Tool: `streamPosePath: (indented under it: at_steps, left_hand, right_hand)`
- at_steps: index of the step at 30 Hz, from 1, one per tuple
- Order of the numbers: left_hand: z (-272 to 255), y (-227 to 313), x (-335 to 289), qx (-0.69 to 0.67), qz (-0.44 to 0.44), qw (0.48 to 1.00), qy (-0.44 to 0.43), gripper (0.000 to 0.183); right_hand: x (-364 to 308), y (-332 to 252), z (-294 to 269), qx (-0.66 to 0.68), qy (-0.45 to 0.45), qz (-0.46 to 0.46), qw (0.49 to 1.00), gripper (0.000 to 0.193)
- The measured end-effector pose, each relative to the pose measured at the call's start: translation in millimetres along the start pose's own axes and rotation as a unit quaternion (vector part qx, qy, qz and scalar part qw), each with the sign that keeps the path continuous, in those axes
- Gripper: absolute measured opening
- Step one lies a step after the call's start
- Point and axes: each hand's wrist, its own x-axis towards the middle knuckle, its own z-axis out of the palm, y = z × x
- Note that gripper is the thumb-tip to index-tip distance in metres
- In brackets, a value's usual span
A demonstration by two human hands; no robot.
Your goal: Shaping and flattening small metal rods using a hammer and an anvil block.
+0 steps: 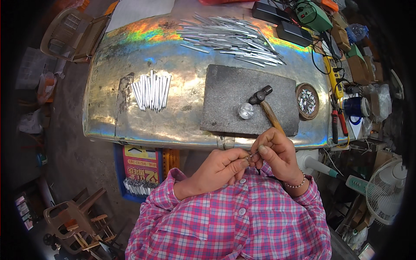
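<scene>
My left hand (221, 171) and my right hand (279, 156) meet in front of my chest at the table's near edge. Both pinch a small, thin metal piece (252, 154) between their fingertips; its exact kind is too small to make out. Just beyond, a hammer (271, 117) with a wooden handle rests on a grey stone slab (225, 91), its handle end close to my right fingers. Beside the hammer head sits a small round clear or silvery disc (245, 111). A round bowl (300, 110) of small metal bits stands right of the slab.
A neat bundle of silvery strips (151, 91) lies on the metal-topped table (182, 108), and a larger loose pile (229, 37) lies farther back. Pliers (334, 125), a yellow power strip (334, 76) and a mug (356, 106) line the right edge. A fan (385, 190) stands at right.
</scene>
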Motion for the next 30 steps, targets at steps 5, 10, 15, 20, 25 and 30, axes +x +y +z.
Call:
streamPosePath:
  at_steps: [5, 10, 15, 20, 25, 30]
  left_hand:
    - [2.1, 3.2, -0.6, 0.049, 0.049, 0.998, 0.009, 0.017]
    - [1.9, 1.7, -1.2, 0.073, 0.078, 0.994, 0.016, 0.016]
    - [1.9, -0.2, -2.5, 0.078, 0.066, 0.995, 0.023, 0.016]
    - [4.4, -4.9, -3.1, 0.137, 0.094, 0.984, 0.068, 0.015]
    - [3.5, -1.1, -3.2, 0.115, 0.09, 0.988, 0.058, 0.014]
    - [2.4, -0.6, -1.5, 0.115, 0.083, 0.989, 0.045, 0.014]
  right_hand:
    - [-1.7, -1.2, -0.5, 0.004, -0.017, -0.007, 1.0, 0.014]
    - [-2.1, -1.1, 1.0, 0.004, -0.023, -0.029, 0.999, 0.014]
    - [-2.9, 0.7, 3.6, -0.048, 0.001, -0.02, 0.999, 0.012]
    - [-5.4, 0.2, 5.8, -0.206, -0.003, -0.04, 0.978, 0.011]
    - [-7.7, -1.1, 8.2, -0.067, 0.031, -0.013, 0.997, 0.012]
    - [-6.8, 1.8, 3.8, -0.137, 0.015, -0.045, 0.989, 0.01]
